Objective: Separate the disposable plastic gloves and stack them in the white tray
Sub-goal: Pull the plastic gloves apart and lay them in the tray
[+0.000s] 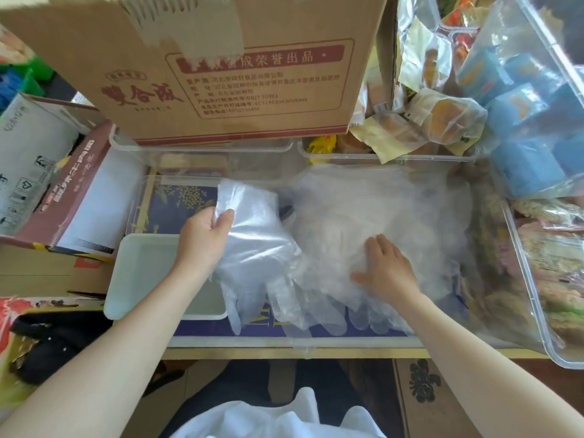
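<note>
- Your left hand (pixel 202 238) pinches the cuff end of one thin, clear disposable plastic glove (pixel 252 248), thumb and fingers closed on the film near its top edge.
- That glove hangs with its long axis running from the cuff at your left hand down and toward you, its fingers draping over the near right corner of the shallow white rectangular tray (pixel 142 270).
- The tray lies directly under and to the left of your left hand, so this is the nearer hand for the drop; judging from this, the coming move is a short carry leftward to lay the glove flat inside.
- The glove's lower edge appears to overlap the loose heap of crumpled clear gloves (pixel 363 216) to its right; whether it is fully free of the heap cannot be told.
- Your right hand (pixel 385 267) rests flat on that heap, fingers spread and straight, pressing it down and holding nothing.
- The heap sits in a large clear plastic bin (pixel 518 279) lying over a dark blue patterned surface.
- The tray shows mostly bare white floor; any gloves already stacked in it cannot be made out.
- Behind stands a brown cardboard box (pixel 221 58) on clear tubs, with packaged snacks (pixel 442 121) at the right.
</note>
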